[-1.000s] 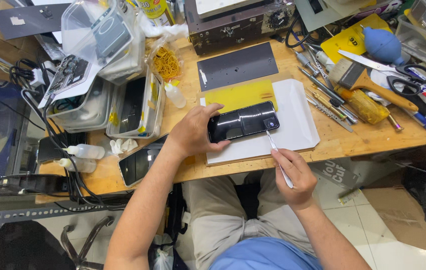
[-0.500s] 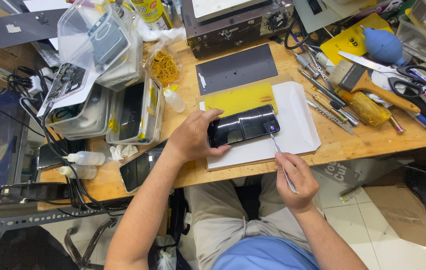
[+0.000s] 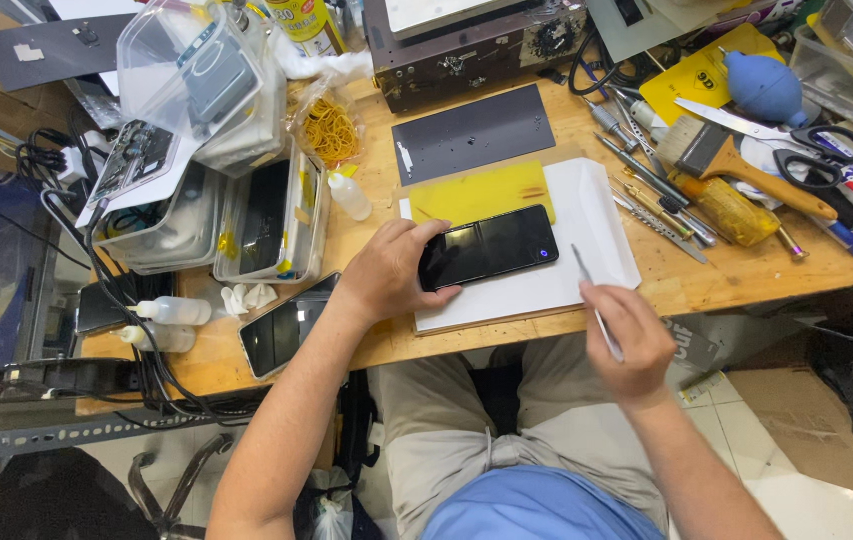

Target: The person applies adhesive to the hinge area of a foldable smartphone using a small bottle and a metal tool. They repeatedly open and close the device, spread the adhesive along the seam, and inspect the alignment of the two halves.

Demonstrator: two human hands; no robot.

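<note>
The left hand (image 3: 387,275) grips one end of a glossy black rectangular phone (image 3: 489,247) lying on a white sheet (image 3: 587,215) on the wooden counter (image 3: 707,270). The right hand (image 3: 632,345), fingers closed, pinches a thin metal tool (image 3: 592,300) just beside it.

Left hand (image 3: 387,275): is gripping the black phone (image 3: 488,246) on the white sheet (image 3: 557,280).
Right hand (image 3: 627,345): is holding a thin metal tool (image 3: 595,300) beside the phone.
</note>
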